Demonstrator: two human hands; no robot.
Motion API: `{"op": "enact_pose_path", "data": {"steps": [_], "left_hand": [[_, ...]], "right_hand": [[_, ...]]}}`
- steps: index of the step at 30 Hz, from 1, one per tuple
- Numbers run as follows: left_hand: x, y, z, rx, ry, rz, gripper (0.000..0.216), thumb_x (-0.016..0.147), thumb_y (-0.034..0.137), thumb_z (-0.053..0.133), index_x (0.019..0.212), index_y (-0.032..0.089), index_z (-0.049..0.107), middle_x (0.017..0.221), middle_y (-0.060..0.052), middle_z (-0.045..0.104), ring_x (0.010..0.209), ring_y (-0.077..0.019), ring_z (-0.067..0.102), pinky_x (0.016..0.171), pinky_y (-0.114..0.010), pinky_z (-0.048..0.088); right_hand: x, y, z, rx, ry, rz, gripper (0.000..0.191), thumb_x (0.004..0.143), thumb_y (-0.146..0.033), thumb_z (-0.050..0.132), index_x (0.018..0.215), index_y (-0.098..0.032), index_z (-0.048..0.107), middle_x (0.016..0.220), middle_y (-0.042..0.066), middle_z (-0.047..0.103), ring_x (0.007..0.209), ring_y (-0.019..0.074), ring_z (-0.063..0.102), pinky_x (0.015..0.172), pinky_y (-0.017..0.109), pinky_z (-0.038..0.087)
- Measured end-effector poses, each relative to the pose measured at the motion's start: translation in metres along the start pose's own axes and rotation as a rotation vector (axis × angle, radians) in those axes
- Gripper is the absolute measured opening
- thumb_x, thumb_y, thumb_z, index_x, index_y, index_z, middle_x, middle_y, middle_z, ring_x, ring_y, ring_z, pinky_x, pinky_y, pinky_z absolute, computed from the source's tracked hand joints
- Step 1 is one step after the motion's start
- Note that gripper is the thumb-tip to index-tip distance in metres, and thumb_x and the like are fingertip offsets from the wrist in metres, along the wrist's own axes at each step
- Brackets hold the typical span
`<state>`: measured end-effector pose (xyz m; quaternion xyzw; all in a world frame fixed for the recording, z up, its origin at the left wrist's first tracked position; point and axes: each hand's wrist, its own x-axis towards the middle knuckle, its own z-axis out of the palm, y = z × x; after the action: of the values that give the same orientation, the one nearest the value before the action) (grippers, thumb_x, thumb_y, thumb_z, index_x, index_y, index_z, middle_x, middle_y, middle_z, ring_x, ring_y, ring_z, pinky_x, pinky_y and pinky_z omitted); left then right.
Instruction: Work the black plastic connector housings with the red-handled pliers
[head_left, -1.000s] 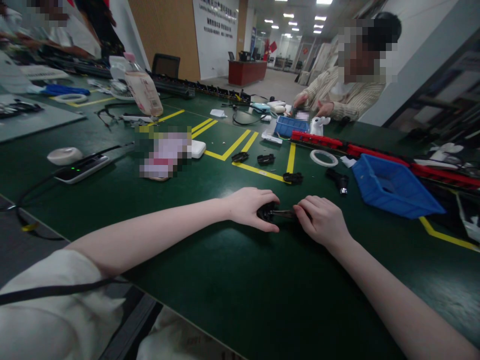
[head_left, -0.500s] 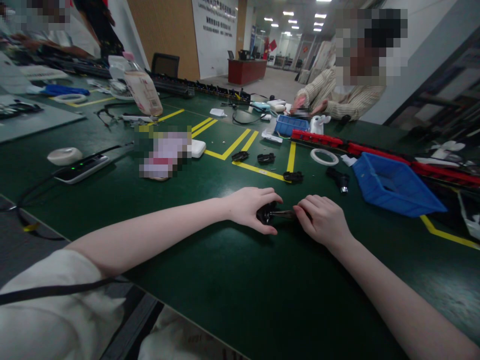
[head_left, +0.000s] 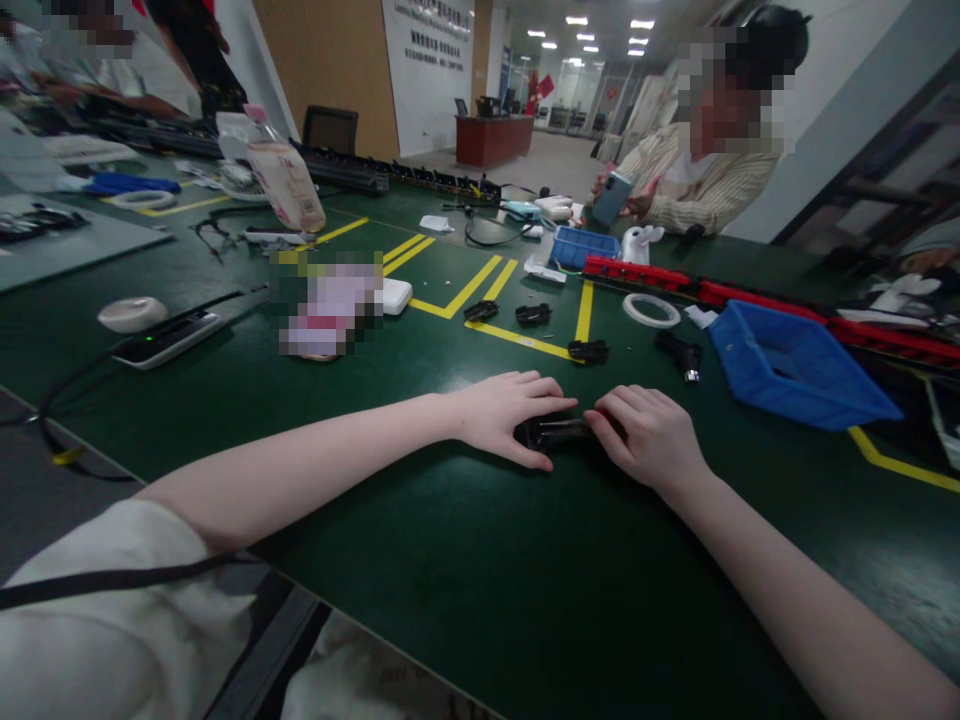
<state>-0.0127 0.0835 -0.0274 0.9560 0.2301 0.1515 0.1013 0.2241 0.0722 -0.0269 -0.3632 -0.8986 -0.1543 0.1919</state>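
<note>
A small black part (head_left: 531,434), its exact kind too dark to tell, lies on the green table between the thumb and fingers of my left hand (head_left: 499,412). That hand steadies it from the left, with the index finger stretched out past it. My right hand (head_left: 646,432) is closed around a pair of metal tweezers (head_left: 562,428), whose tips reach leftward to the black part. Fingers cover the tweezers' rear end. Beyond my hands sit similar black pieces: one on the left (head_left: 481,311), one in the middle (head_left: 532,315) and one nearer (head_left: 588,351).
To the right are a blue bin (head_left: 802,375), a black angled fitting (head_left: 681,355) and a white ring (head_left: 651,311). On the left lie a phone (head_left: 330,312), a white case (head_left: 394,297) and a bottle (head_left: 285,180). Across the table a person holds a phone (head_left: 612,198).
My left index finger has stretched out further to the right over the tweezers. My right hand has barely moved. The person across has raised a phone.
</note>
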Motion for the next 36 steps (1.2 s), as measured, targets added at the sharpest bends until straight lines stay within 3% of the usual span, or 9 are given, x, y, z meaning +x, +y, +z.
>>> {"op": "enact_pose_path", "data": {"steps": [10,18,29,36], "left_hand": [[-0.011,0.000,-0.012,-0.064,-0.023,-0.050,0.082,0.081,0.056,0.061,0.145,0.017,0.027,0.147,-0.017,0.033,0.133,-0.0314,0.036,0.104,-0.045,0.033],[-0.015,-0.004,-0.012,-0.061,-0.006,-0.137,0.061,0.080,0.055,0.063,0.125,0.016,0.049,0.136,-0.014,0.046,0.124,-0.0301,0.045,0.101,-0.044,0.036],[-0.013,-0.004,-0.013,-0.088,-0.026,-0.097,0.036,0.083,0.048,0.062,0.103,0.018,0.055,0.121,-0.009,0.055,0.108,-0.0250,0.052,0.091,-0.038,0.041],[-0.013,-0.005,-0.013,-0.075,-0.023,-0.077,0.039,0.084,0.053,0.060,0.101,0.018,0.055,0.118,-0.010,0.056,0.106,-0.0249,0.053,0.091,-0.038,0.041]], "right_hand": [[-0.005,0.014,-0.001,0.070,-0.007,0.139,0.034,0.094,-0.035,0.041,0.072,-0.018,0.059,0.072,0.005,0.062,0.067,0.0157,0.053,0.062,0.030,0.037],[-0.004,0.012,-0.001,0.098,-0.017,0.116,0.032,0.093,-0.035,0.042,0.073,-0.017,0.059,0.074,0.006,0.063,0.069,0.0167,0.056,0.062,0.030,0.039],[-0.004,0.012,0.000,0.118,-0.020,0.116,0.031,0.093,-0.034,0.042,0.073,-0.017,0.059,0.074,0.006,0.063,0.067,0.0164,0.055,0.062,0.030,0.039],[-0.004,0.010,-0.001,0.118,-0.017,0.107,0.031,0.092,-0.034,0.043,0.073,-0.017,0.060,0.075,0.007,0.064,0.067,0.0168,0.055,0.062,0.031,0.040]]}}
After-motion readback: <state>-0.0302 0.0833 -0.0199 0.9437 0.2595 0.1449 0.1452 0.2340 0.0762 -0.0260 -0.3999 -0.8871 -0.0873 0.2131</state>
